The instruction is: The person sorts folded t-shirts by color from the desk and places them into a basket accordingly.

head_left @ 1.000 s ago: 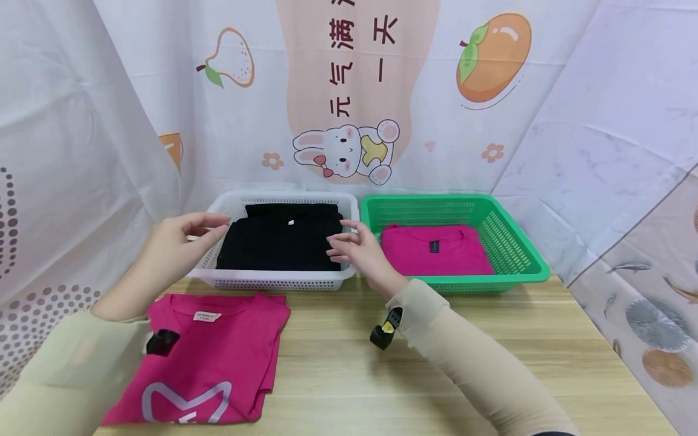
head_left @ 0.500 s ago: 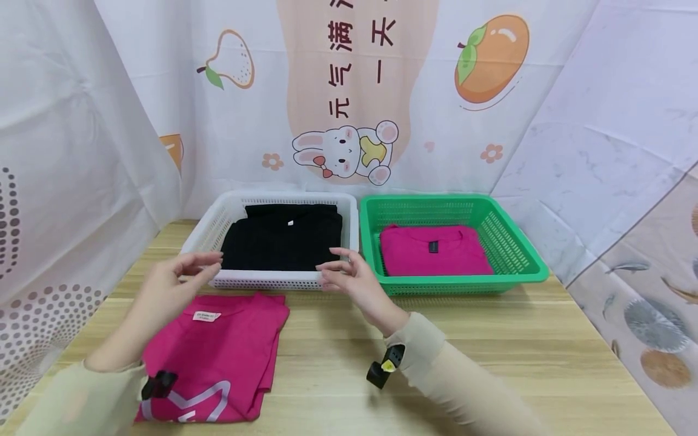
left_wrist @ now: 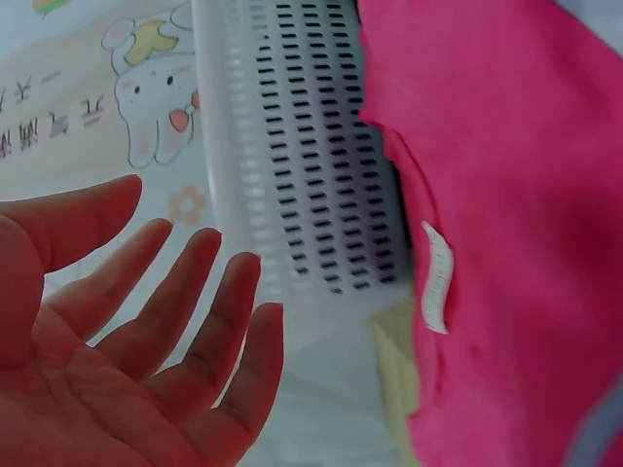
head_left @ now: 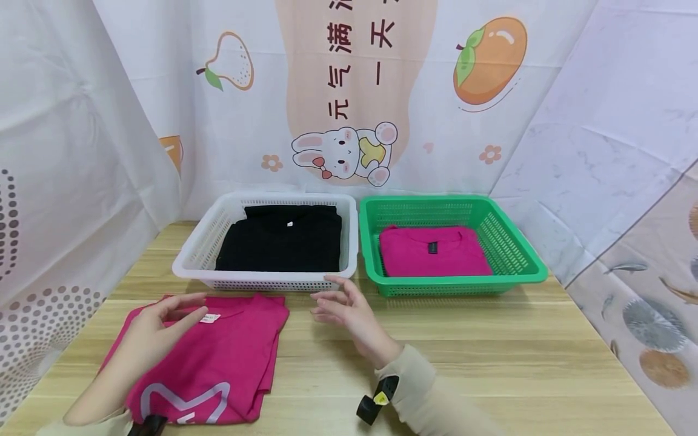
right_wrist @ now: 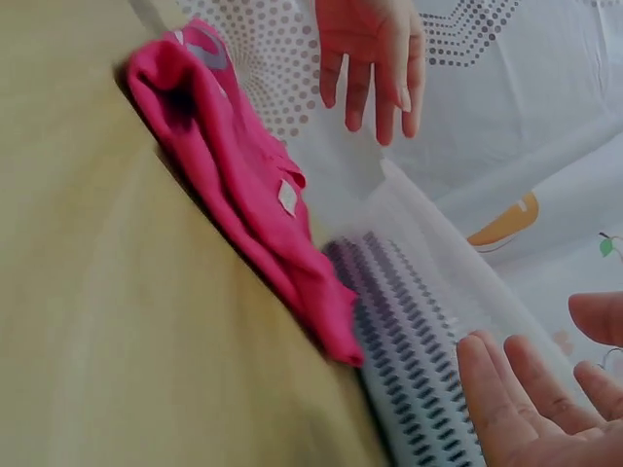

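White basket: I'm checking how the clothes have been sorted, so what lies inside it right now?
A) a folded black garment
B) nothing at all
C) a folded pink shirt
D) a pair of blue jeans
A: the head view shows a folded black garment filling the white basket, while a pink shirt sits in the green basket beside it.

Magenta shirt, white basket, green basket.
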`<action>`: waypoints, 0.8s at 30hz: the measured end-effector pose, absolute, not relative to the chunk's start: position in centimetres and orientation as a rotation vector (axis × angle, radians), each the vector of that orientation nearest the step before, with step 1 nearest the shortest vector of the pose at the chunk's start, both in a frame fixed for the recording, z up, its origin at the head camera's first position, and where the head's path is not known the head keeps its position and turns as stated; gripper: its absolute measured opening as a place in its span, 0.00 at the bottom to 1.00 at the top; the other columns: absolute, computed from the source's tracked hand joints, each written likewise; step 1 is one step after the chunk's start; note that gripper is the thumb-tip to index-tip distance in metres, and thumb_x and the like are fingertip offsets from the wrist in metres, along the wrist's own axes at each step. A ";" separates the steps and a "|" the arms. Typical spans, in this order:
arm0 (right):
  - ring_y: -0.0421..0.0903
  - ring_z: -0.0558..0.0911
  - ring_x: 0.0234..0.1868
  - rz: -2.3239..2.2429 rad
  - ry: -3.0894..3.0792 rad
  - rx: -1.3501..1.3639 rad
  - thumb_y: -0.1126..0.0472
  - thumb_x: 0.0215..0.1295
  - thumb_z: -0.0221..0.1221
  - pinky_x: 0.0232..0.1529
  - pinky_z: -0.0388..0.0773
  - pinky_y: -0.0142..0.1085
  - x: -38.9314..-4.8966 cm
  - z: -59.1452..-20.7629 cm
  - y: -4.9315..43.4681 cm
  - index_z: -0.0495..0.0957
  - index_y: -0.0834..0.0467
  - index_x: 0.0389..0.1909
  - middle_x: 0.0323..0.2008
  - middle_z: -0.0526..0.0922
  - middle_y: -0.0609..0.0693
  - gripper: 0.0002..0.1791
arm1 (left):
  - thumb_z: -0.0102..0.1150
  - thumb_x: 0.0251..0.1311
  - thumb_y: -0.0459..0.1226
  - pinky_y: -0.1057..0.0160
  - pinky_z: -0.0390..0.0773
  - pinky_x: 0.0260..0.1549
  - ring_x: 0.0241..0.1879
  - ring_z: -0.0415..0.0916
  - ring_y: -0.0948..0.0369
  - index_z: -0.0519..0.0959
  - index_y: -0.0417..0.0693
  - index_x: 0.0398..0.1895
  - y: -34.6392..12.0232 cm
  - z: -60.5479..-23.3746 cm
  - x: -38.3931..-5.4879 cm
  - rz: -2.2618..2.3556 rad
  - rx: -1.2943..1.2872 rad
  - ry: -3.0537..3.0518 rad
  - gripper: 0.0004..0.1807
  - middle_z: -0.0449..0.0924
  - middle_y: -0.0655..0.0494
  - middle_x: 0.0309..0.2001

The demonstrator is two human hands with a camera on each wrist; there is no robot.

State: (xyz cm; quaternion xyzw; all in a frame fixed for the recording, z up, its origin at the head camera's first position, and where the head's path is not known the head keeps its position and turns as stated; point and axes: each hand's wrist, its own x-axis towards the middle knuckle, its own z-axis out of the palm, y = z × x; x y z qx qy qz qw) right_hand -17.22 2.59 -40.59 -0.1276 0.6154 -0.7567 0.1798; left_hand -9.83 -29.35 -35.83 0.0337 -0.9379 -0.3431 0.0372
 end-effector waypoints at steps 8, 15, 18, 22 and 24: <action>0.51 0.86 0.46 -2.161 1.626 -0.283 0.68 0.68 0.57 0.56 0.81 0.48 -15.4 -42.5 1.4 0.60 0.66 0.69 0.57 0.77 0.69 0.30 | 0.57 0.68 0.50 0.61 0.83 0.38 0.56 0.71 0.36 0.69 0.37 0.68 -31.5 -37.6 -9.2 -1.079 0.227 -2.960 0.33 0.70 0.30 0.62; 0.50 0.86 0.42 -2.148 1.527 -0.199 0.70 0.66 0.57 0.51 0.83 0.46 -14.0 -44.1 0.4 0.61 0.67 0.68 0.53 0.80 0.67 0.30 | 0.51 0.71 0.52 0.37 0.77 0.50 0.60 0.63 0.30 0.61 0.32 0.72 -33.4 -39.0 -8.8 -1.105 0.365 -3.001 0.38 0.64 0.24 0.66; 0.49 0.86 0.41 -2.131 1.522 -0.187 0.71 0.66 0.57 0.50 0.84 0.46 -13.5 -44.6 0.1 0.63 0.66 0.68 0.53 0.80 0.67 0.29 | 0.50 0.72 0.53 0.33 0.74 0.52 0.62 0.59 0.28 0.58 0.31 0.73 -34.2 -39.4 -8.8 -1.108 0.412 -3.026 0.40 0.59 0.23 0.67; 0.47 0.86 0.40 -2.114 1.552 -0.195 0.71 0.66 0.58 0.50 0.84 0.44 -13.2 -45.1 -0.1 0.66 0.65 0.67 0.53 0.80 0.68 0.28 | 0.52 0.70 0.53 0.28 0.69 0.54 0.63 0.55 0.26 0.57 0.28 0.71 -35.0 -40.1 -8.7 -1.002 0.367 -3.062 0.41 0.56 0.20 0.67; 0.47 0.86 0.40 -2.104 1.566 -0.205 0.71 0.67 0.57 0.49 0.84 0.44 -13.1 -45.2 -0.2 0.67 0.65 0.66 0.52 0.81 0.67 0.26 | 0.54 0.69 0.53 0.26 0.67 0.54 0.62 0.54 0.27 0.56 0.26 0.71 -35.4 -40.6 -8.8 -0.966 0.333 -3.093 0.44 0.55 0.19 0.66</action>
